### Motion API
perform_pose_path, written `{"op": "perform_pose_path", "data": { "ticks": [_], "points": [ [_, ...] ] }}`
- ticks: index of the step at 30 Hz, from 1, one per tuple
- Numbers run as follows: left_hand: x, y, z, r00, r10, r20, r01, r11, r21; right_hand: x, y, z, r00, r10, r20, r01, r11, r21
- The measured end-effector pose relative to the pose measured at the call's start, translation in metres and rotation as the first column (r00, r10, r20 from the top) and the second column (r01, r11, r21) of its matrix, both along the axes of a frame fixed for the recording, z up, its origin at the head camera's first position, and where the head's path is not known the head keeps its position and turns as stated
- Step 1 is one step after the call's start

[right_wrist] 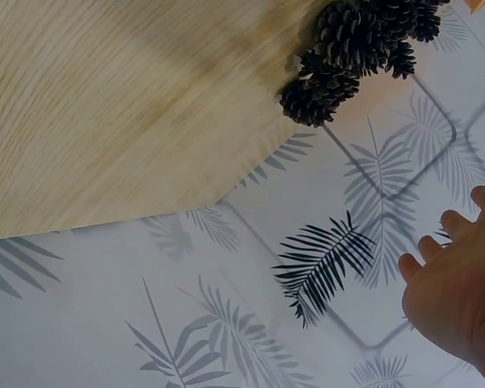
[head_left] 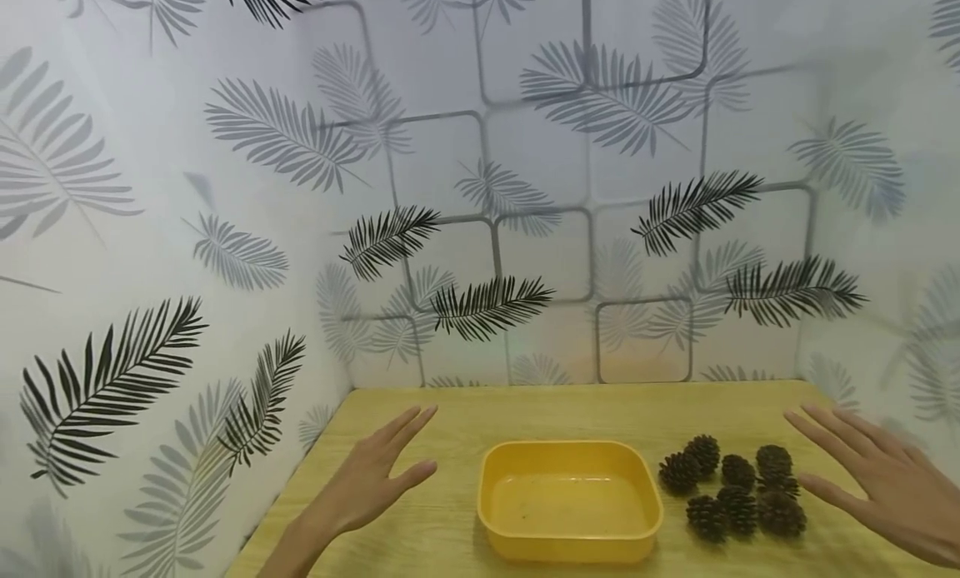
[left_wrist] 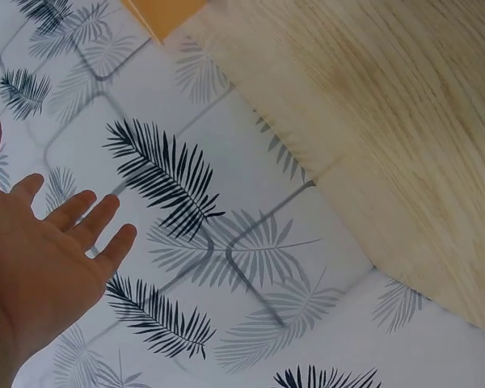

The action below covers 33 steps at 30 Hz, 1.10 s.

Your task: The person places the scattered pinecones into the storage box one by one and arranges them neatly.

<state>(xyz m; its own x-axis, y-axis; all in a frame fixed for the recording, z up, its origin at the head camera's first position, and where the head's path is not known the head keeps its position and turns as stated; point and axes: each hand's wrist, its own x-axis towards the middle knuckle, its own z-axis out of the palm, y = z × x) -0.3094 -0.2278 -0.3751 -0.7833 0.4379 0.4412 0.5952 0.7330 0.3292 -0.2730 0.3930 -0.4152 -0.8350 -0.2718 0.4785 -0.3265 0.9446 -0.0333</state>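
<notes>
A yellow plastic basin [head_left: 570, 547] with rounded corners sits on the wooden table, nothing inside it. To its right lie several dark brown pine cones [head_left: 737, 510] in a loose cluster; the right wrist view shows the pine cones [right_wrist: 352, 40] at the top. My left hand [head_left: 371, 482] is held left of the basin, fingers straight and thumb apart, holding nothing. Over the right side of the table my right hand [head_left: 885, 482] is raised beside the pine cones, its fingers extended and its palm without any object. The wrist views also show the left hand [left_wrist: 52, 267] and right hand [right_wrist: 461, 283] holding nothing.
The light wood-grain table [head_left: 420, 411] meets white walls [head_left: 525, 170] printed with grey and black leaves at its back and sides. A corner of the orange-yellow basin [left_wrist: 166, 16] shows at the top of the left wrist view.
</notes>
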Motion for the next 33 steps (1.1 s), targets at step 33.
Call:
{"op": "perform_pose_path", "data": {
  "ticks": [33],
  "points": [
    [-0.008, 0.027, -0.029, 0.918, -0.017, 0.396, -0.158, 0.900, 0.406, -0.008, -0.026, -0.031, 0.995, 0.096, 0.015, -0.094, 0.992, -0.088]
  ]
}}
